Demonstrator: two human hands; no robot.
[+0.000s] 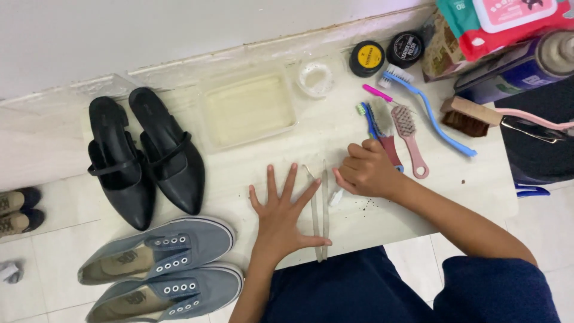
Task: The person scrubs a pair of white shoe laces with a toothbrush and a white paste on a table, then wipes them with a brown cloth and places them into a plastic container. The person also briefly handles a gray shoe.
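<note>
Pale bench point(478, 197) by the wall: left hand point(281, 218) lies flat, fingers spread, pinning grey laces point(319, 209) straight; right hand point(368, 170), fingers curled shut around a small white piece, near the brushes point(394, 128).

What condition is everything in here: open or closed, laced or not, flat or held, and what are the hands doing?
left hand: flat, fingers spread on the mat
right hand: closed on something small, rubbing a lace
shoelaces: out of the shoes, laid side by side
grey sneakers: unlaced
black flats: upright, paired
plastic tub: open, holds cloudy water
polish tins: lids on
brushes: lying unused
</note>
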